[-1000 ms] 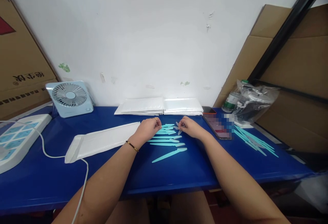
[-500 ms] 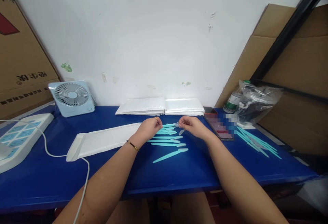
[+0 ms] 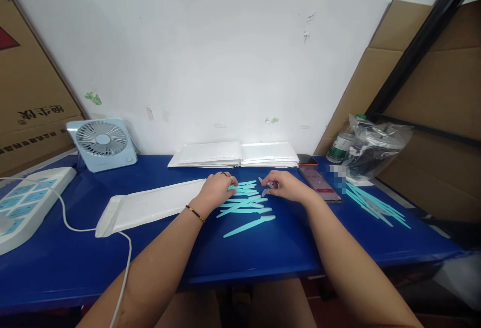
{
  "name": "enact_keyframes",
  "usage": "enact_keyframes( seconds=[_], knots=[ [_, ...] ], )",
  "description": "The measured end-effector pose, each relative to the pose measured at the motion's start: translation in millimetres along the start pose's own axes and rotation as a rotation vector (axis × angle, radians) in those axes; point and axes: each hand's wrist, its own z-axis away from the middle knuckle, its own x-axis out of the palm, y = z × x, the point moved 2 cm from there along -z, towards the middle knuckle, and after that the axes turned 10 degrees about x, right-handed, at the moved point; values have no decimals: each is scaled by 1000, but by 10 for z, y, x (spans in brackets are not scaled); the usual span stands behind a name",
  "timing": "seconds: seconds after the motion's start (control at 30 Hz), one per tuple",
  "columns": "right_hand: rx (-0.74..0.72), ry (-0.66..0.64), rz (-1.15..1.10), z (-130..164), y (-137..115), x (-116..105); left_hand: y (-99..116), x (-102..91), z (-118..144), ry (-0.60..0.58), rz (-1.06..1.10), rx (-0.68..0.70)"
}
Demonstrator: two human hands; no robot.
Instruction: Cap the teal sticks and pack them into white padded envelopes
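Head camera: at frame centre on the blue table [image 3: 263, 253], the left hand [image 3: 216, 190] now presses flat, fingers spread, onto slim turquoise plastic sticks [image 3: 246, 203], skewing one; the right hand [image 3: 285, 187] pinches a small clear cap [image 3: 265, 183].

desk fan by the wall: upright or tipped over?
Upright. The desk fan stands on the blue table, its grille facing the camera. Cannot tell whether it is running.

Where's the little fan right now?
In the head view the fan stands at the far left of the blue table, against the wall, behind the power strip and left of the white envelope.
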Motion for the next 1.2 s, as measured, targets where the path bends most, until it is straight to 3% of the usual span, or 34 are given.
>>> enact_keyframes(
  seconds=[0.13,0.27,0.33,0.47,0.57,0.83,1.03,1.2],
  knots=[
    [-50,-91,76,-6,-49,74,-21,17,-14,-48,-14,15],
    [14,-82,31,-9,-56,113,-12,12,-26,-17,-83,15],
    [62,-47,-120,-16,-37,101,-25,5,-32,14,-83,5],
    [140,96,-635,-29,-25,27,-71,-8,-35,87,83,-36],
    [137,182,-817,-28,-46,-18,-95,-7,-34,128,209,-58],
    [128,123,-843,-52,-70,58,-100,11,-49,154,328,-41],
    [138,189,-895,-25,-54,-16,-124,10,-46,162,329,-59],
    [99,112,-838,-38,-106,62,-89,7,-50,143,334,-39]
  ],
)
